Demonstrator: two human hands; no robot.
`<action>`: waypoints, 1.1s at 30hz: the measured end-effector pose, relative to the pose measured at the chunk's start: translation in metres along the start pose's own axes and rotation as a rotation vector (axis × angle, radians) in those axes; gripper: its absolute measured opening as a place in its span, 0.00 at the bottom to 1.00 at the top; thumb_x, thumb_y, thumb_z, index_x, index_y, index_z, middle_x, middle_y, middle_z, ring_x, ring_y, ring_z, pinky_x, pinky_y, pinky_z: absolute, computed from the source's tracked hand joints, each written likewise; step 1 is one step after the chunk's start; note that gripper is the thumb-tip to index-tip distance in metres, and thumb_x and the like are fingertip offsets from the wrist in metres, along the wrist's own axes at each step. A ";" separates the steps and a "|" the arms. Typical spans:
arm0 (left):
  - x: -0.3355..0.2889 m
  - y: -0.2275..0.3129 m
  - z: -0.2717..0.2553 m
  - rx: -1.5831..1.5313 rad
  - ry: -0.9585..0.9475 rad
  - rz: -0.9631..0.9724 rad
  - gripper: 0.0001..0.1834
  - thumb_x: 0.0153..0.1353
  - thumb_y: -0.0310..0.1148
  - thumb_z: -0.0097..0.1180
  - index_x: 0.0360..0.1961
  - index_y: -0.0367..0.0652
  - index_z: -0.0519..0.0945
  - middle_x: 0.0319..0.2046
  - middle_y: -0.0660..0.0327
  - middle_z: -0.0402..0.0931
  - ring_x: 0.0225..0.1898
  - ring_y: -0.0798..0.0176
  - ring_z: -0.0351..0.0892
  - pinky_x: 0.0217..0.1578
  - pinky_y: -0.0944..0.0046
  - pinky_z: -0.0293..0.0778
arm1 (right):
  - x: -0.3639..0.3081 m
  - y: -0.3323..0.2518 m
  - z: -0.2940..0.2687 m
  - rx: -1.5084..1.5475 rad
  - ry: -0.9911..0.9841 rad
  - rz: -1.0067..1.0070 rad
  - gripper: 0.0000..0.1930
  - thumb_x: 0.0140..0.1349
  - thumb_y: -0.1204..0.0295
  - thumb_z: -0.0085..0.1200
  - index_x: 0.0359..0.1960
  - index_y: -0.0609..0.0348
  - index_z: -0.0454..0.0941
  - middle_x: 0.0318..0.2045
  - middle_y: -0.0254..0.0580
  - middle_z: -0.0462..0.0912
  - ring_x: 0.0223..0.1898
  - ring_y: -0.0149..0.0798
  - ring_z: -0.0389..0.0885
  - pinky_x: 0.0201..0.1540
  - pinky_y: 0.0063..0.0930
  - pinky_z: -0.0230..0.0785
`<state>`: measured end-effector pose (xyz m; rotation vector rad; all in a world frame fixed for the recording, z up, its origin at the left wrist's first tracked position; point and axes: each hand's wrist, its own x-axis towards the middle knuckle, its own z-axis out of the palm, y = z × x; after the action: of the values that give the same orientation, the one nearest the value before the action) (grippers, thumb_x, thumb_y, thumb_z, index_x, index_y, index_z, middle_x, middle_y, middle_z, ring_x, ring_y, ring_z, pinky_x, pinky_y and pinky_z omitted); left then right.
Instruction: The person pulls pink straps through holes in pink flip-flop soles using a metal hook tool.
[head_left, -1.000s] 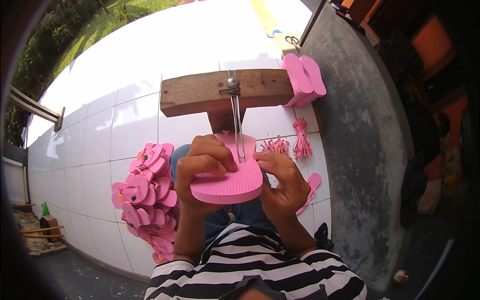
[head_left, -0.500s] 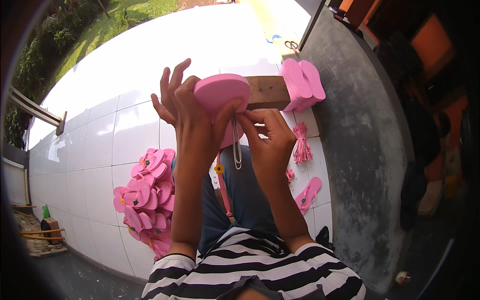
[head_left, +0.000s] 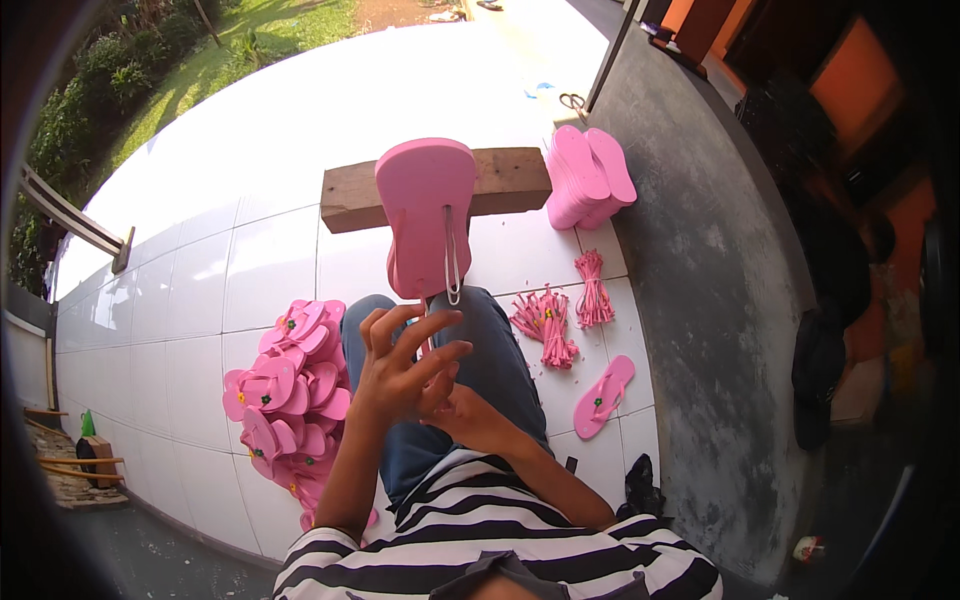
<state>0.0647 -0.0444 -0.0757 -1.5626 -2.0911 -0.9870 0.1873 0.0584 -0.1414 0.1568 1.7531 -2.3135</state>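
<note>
A pink flip-flop sole (head_left: 425,185) stands tilted in front of me, against a wooden block. From a hole in it hangs a long wire loop (head_left: 452,265), which neither hand touches. My left hand (head_left: 395,365) is just below the sole's near end, its fingers apart and bent. My right hand (head_left: 468,415) is low behind it, above my lap; its fingertips are hidden by the left hand. A bit of pink strap shows between the left fingers and the sole; I cannot tell whether a hand holds it.
The wooden block (head_left: 350,195) lies crosswise behind the sole. Stacked pink soles (head_left: 575,180) stand at its right. Bundles of pink straps (head_left: 555,335) and a finished flip-flop (head_left: 604,398) lie right of my knees. Finished flip-flops (head_left: 270,385) are heaped at left. A grey wall (head_left: 700,300) runs along the right.
Both hands have let go of the sole and wire loop and come down toward my lap. The sole now rests by the block, with the wire loop still hanging from it.
</note>
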 end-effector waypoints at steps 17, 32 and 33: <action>0.005 0.044 0.063 0.073 0.203 -0.217 0.16 0.51 0.28 0.65 0.44 0.49 0.85 0.33 0.71 0.83 0.40 0.63 0.75 0.40 0.61 0.67 | -0.007 -0.072 -0.016 -0.116 0.905 -0.683 0.11 0.65 0.73 0.60 0.46 0.67 0.80 0.46 0.44 0.83 0.46 0.34 0.80 0.54 0.28 0.70; 0.103 -0.051 -0.032 0.174 0.337 -0.163 0.18 0.64 0.39 0.58 0.50 0.38 0.79 0.44 0.54 0.80 0.51 0.50 0.76 0.50 0.53 0.70 | 0.026 -0.117 -0.044 0.023 0.120 -0.619 0.19 0.74 0.59 0.41 0.26 0.59 0.68 0.26 0.30 0.66 0.26 0.24 0.60 0.30 0.21 0.52; 0.109 -0.052 -0.034 0.125 0.268 -0.175 0.18 0.64 0.41 0.58 0.48 0.38 0.80 0.41 0.54 0.81 0.49 0.50 0.77 0.49 0.53 0.71 | 0.026 -0.115 -0.046 -0.014 0.125 -0.642 0.19 0.74 0.59 0.42 0.26 0.59 0.68 0.25 0.29 0.65 0.26 0.24 0.59 0.30 0.21 0.52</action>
<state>-0.0241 -0.0005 0.0007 -1.1344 -2.0791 -1.0379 0.1305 0.1283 -0.0523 -0.3204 2.1172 -2.7592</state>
